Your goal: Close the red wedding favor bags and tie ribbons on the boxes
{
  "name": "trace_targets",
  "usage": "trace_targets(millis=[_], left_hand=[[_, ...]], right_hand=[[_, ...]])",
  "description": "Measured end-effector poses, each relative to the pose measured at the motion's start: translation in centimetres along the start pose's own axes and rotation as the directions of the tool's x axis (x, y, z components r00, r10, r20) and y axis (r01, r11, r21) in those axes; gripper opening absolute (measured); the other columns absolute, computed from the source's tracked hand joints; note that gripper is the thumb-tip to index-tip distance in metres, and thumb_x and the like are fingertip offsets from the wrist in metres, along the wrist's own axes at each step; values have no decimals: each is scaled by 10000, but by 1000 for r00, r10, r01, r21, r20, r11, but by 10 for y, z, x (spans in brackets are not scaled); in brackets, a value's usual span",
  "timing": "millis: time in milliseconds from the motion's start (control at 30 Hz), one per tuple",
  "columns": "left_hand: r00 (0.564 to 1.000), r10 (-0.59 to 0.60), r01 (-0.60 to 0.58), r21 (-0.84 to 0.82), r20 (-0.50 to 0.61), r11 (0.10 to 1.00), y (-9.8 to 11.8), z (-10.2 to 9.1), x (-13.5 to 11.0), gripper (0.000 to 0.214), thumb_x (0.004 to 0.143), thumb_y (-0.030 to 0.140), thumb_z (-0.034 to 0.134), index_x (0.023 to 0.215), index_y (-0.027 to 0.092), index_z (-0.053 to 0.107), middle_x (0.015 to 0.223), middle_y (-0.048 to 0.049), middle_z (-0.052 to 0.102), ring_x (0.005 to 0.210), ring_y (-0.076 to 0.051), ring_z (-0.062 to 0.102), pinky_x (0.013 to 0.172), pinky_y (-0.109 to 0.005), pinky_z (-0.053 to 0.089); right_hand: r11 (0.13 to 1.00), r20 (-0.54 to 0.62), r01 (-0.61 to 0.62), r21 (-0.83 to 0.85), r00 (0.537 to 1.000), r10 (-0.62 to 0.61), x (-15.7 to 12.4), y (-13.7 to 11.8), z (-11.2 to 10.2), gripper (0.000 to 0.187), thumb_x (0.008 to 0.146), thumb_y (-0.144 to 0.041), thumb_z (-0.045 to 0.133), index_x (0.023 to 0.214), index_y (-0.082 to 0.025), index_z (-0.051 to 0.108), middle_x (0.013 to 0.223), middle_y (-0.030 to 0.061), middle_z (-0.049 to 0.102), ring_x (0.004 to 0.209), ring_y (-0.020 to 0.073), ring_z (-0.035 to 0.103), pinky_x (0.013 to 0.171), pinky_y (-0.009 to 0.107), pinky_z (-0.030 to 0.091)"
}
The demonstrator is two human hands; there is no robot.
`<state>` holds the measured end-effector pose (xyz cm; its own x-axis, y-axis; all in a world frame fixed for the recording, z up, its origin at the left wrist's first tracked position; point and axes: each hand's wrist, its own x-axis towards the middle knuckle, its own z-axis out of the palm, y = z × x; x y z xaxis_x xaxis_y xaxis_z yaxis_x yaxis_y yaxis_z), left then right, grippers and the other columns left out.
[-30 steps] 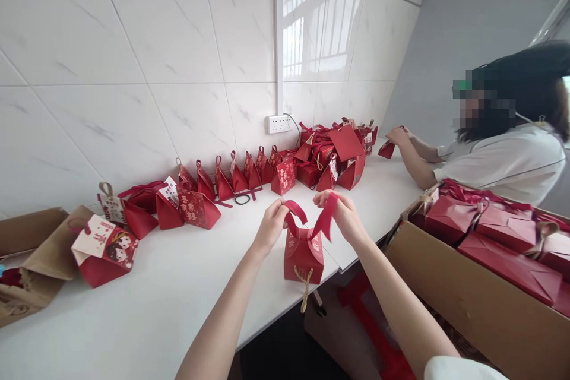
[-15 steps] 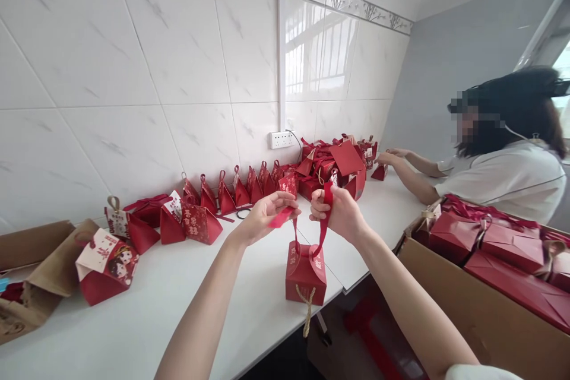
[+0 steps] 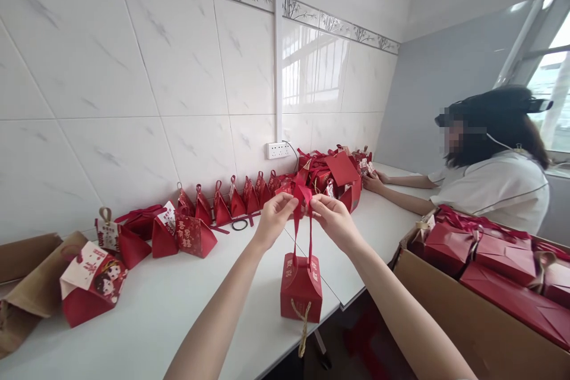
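A small red gift box [image 3: 301, 292] with pale lettering stands near the table's front edge, a twisted gold cord [image 3: 303, 329] hanging down its front. From its top rises a red ribbon [image 3: 297, 231], its two strands running up to my hands. My left hand [image 3: 276, 217] pinches the ribbon on the left side, and my right hand [image 3: 332, 214] pinches it on the right. Between and above my fingertips the ribbon forms crossed loops; whether it is knotted I cannot tell.
Several small red boxes [image 3: 218, 205] line the wall, with larger patterned ones [image 3: 93, 285] at the left. Red boxes [image 3: 342, 166] pile up at the back. A carton [image 3: 427, 291] of red boxes stands at right. Beyond it, a co-worker [image 3: 494, 172] handles a small box.
My hands have come together on the ribbon, which now forms loops above the box; before, each held a separate end. The view has tilted up slightly.
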<state>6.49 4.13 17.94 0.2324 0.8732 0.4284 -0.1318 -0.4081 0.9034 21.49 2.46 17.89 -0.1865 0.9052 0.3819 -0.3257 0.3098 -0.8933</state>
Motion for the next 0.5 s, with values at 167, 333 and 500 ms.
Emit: trace_targets(millis=[167, 333, 500], left_hand=[[1000, -8, 8, -3, 1, 1000, -4, 13, -2, 336, 793, 498, 597, 825, 164, 583, 700, 5, 617, 527, -110, 569, 561, -255, 483], [1000, -2, 0, 91, 27, 996, 7, 11, -9, 221, 834, 355, 581, 834, 144, 644, 603, 9, 593, 525, -106, 556, 542, -230, 413], [990, -33, 18, 102, 140, 995, 15, 9, -13, 265, 855, 380, 548, 759, 146, 624, 568, 10, 568, 550, -108, 547, 553, -231, 414]], right_hand=[[966, -150, 105, -238, 978, -143, 0, 0, 1, 299, 659, -472, 747, 714, -197, 642, 660, -11, 617, 642, 142, 553, 686, 296, 461], [904, -234, 106, -415, 947, -218, -3, -6, 4, 377, 636, -509, 752, 774, -201, 584, 649, 9, 637, 639, 171, 585, 612, 296, 455], [796, -249, 38, -604, 940, -233, -6, -14, 4, 416, 678, -513, 712, 828, -231, 445, 569, -58, 553, 541, 135, 484, 548, 265, 388]])
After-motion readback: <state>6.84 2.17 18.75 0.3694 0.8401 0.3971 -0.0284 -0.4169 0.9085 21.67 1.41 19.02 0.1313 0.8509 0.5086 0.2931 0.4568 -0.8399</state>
